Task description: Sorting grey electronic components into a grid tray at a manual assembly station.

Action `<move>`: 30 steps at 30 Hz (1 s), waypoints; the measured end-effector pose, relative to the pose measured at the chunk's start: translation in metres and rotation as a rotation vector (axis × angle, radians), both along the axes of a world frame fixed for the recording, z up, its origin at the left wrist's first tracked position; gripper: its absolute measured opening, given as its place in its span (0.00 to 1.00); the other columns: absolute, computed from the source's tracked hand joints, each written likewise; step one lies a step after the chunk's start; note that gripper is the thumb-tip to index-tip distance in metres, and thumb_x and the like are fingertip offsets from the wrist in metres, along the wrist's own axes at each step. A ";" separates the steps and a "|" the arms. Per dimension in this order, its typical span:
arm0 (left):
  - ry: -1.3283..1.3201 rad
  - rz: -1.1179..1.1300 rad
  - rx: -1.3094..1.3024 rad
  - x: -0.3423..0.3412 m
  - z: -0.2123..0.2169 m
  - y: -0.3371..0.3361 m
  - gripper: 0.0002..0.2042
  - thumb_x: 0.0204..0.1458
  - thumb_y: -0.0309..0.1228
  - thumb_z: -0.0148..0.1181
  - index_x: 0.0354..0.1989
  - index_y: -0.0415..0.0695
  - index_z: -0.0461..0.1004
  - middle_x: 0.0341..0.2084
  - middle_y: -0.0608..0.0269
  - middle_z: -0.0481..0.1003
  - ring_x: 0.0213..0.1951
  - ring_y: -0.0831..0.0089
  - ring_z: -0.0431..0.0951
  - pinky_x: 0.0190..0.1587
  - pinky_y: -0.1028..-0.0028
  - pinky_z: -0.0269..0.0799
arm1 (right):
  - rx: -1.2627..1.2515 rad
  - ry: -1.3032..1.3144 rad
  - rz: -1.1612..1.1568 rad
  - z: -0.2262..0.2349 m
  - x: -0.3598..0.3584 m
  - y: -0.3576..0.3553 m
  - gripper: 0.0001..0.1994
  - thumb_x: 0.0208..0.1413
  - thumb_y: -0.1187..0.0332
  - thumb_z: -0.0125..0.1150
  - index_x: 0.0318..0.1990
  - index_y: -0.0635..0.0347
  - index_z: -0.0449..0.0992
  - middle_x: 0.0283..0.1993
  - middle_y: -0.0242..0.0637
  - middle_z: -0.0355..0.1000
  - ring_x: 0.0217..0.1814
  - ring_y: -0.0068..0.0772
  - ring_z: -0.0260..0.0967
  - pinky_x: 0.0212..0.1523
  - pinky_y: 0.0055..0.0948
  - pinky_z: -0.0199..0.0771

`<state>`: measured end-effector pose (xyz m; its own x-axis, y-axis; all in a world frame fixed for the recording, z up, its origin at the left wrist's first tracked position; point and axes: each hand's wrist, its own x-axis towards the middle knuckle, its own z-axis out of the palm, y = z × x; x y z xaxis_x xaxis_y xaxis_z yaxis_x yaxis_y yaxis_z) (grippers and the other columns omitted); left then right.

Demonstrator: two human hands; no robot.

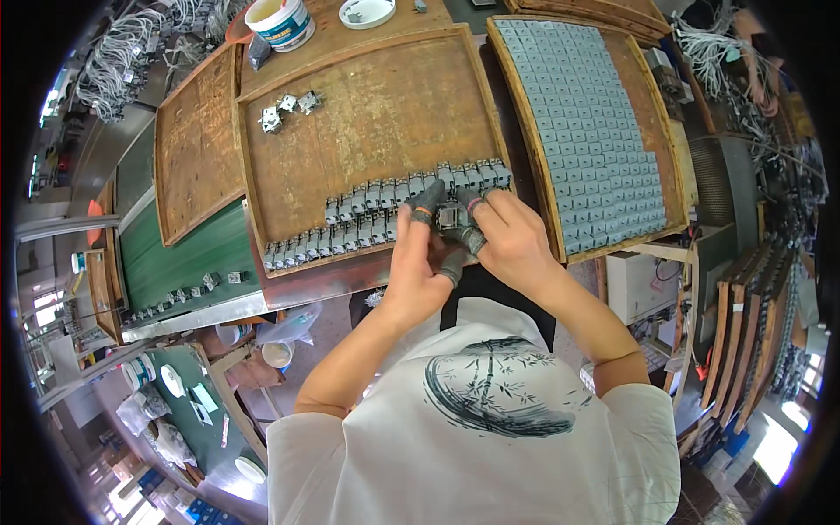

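Seen from the head camera, a small grey metal-and-plastic component (450,215) is held between both hands at the near edge of the middle wooden tray (376,114). The left hand (416,262) is closed around the component from below, with dark finger cots worn on its fingers (426,199); the right hand (512,241) is pinched onto it from the other side, a pink-tipped cot visible on one finger. Just beyond the hands, along the tray's near edge, two rows of like components (385,214) are lined up side by side. At the tray's far left corner a few loose components (284,109) are scattered. To the right of this tray a second tray (652,114) is packed with flat grey square parts (595,122). To its left an empty-looking third tray (197,140) is laid on the bench, and beyond its far edge a white tub (282,22) is stood.
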<state>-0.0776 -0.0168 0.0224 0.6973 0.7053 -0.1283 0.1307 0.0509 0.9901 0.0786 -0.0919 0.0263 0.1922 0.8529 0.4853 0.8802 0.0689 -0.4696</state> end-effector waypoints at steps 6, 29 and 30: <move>-0.042 -0.023 0.598 0.009 -0.014 0.015 0.35 0.36 0.23 0.69 0.60 0.39 0.67 0.47 0.48 0.72 0.46 0.50 0.74 0.48 0.63 0.73 | -0.186 0.389 0.021 0.008 0.000 -0.006 0.12 0.46 0.68 0.66 0.33 0.65 0.72 0.35 0.44 0.69 0.36 0.50 0.70 0.34 0.44 0.70; 0.547 0.270 0.406 -0.090 -0.027 0.155 0.26 0.45 0.13 0.48 0.57 0.39 0.72 0.41 0.59 0.77 0.37 0.75 0.75 0.40 0.78 0.71 | -0.473 -0.084 -1.098 -0.071 0.291 -0.104 0.22 0.51 0.65 0.50 0.53 0.64 0.73 0.50 0.60 0.72 0.55 0.59 0.69 0.57 0.52 0.66; 0.524 0.258 0.299 -0.100 -0.038 0.174 0.28 0.44 0.09 0.42 0.56 0.37 0.72 0.42 0.59 0.77 0.45 0.74 0.76 0.50 0.76 0.71 | -0.549 -0.076 -1.151 -0.087 0.317 -0.121 0.24 0.49 0.59 0.50 0.52 0.61 0.76 0.49 0.56 0.75 0.55 0.60 0.70 0.57 0.51 0.68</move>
<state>-0.1778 0.1574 -0.0160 0.3991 0.8997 -0.1770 0.6201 -0.1227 0.7749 0.3951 -0.2131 -0.0612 0.9378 0.3046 0.1663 0.3282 -0.9342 -0.1400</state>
